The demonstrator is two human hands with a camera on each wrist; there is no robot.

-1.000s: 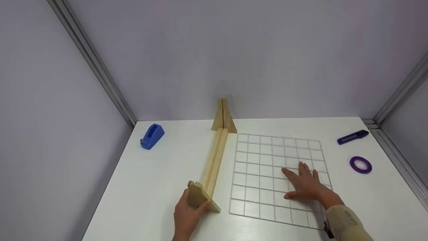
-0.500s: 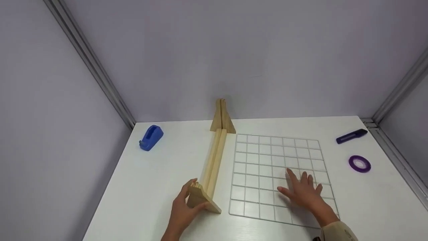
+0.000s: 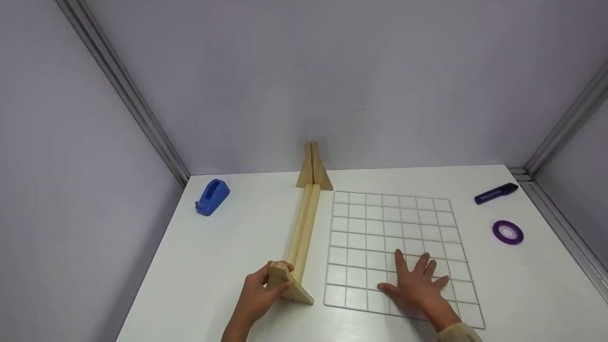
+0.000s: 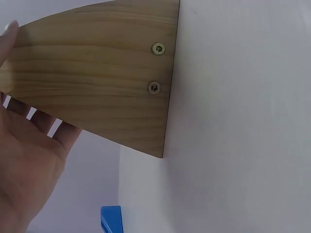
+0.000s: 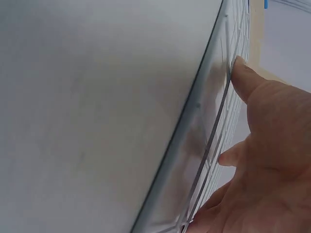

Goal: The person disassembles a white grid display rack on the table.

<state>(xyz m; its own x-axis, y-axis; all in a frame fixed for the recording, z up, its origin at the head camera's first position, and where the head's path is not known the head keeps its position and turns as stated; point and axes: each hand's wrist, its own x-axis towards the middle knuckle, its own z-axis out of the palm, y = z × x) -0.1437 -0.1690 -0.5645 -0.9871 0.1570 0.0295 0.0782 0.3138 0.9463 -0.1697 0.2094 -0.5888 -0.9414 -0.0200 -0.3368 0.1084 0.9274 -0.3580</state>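
Note:
A long wooden stand [image 3: 302, 228] with a triangular foot at each end lies across the white table [image 3: 228, 247]. My left hand [image 3: 259, 294] grips its near foot [image 3: 285, 282]; the left wrist view shows the foot's wooden face [image 4: 112, 73] with two screws and my fingers behind it. A white wire grid panel [image 3: 389, 223] lies flat to the right of the stand. My right hand [image 3: 415, 287] rests on the grid's near part with fingers spread flat; the right wrist view shows the fingertips [image 5: 243, 73] on the grid wires [image 5: 218, 126].
A blue tape dispenser [image 3: 212, 196] sits at the far left of the table. A dark blue utility knife [image 3: 496, 193] and a purple tape roll [image 3: 508, 232] lie at the far right. Grey walls with metal corner rails [image 3: 128, 95] enclose the table.
My right hand has slid toward me along the grid, to its near edge. My left hand has closed its fingers further round the near foot of the stand.

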